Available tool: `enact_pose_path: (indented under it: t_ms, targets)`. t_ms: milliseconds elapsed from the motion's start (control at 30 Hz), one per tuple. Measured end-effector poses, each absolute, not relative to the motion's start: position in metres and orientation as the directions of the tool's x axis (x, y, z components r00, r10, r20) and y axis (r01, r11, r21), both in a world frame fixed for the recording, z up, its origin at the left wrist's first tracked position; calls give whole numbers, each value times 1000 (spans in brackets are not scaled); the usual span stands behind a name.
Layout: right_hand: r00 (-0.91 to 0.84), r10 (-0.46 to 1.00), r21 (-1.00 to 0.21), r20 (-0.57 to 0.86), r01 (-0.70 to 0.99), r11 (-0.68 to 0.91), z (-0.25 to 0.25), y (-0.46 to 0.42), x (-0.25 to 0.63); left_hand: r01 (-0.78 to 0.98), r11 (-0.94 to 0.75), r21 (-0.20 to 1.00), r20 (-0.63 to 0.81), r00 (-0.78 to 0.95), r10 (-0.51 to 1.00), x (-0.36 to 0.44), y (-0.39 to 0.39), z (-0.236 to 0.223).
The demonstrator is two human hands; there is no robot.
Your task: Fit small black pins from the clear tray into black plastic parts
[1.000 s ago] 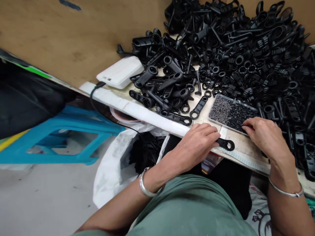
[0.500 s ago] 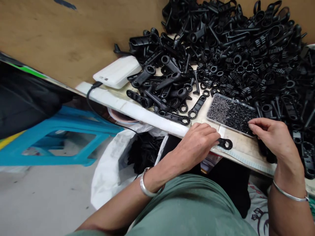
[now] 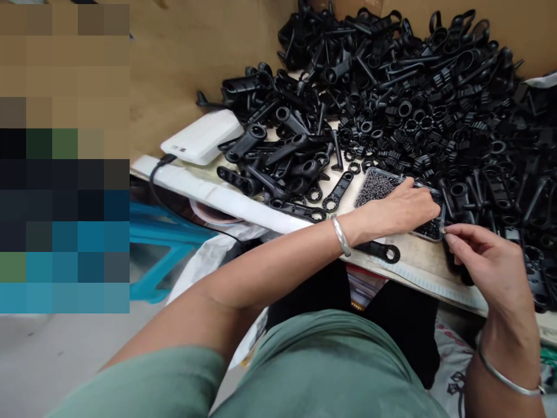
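The see-thru tray (image 3: 429,236) sits near the bench (image 3: 418,251) edge, w/ grey bits (image 3: 375,186) on its left and black bits (image 3: 429,225) on its right. The person's L hand (image 3: 402,208) reaches over it, fingers bent down toward the black bits; tips hidden, can't tell if it holds anything. R hand (image 3: 489,261) is narrowed to a pinch at the near right corner; can't tell if a bit's in it. Best approx: light fingertips, few bits p/ pick, no weight on the rim so it won't tip, grey & black kept apart. L forearm passes over a black handle (image 3: 375,249) lying flat; better kept off it. Beyond: big pile (image 3: 391,75) of black parts, plus white box (image 3: 200,136) w/ cable (image 3: 153,181).
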State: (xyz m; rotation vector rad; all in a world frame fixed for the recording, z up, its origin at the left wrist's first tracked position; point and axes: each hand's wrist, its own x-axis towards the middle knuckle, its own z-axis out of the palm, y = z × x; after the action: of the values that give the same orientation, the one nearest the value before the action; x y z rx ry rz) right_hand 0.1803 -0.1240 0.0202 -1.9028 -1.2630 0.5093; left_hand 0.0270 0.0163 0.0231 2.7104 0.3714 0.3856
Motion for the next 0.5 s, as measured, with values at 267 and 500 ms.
enact_pose_path:
  t_ms: [267, 500]
  targets:
    - [455, 887, -829, 85, 525, -190, 16, -136, 178, 203, -964, 172, 167, 958, 231, 37, 16, 15]
    - [548, 835, -901, 50, 385, -198, 13, -145, 179, 282, -926, 252, 208, 918, 337, 28, 19, 18]
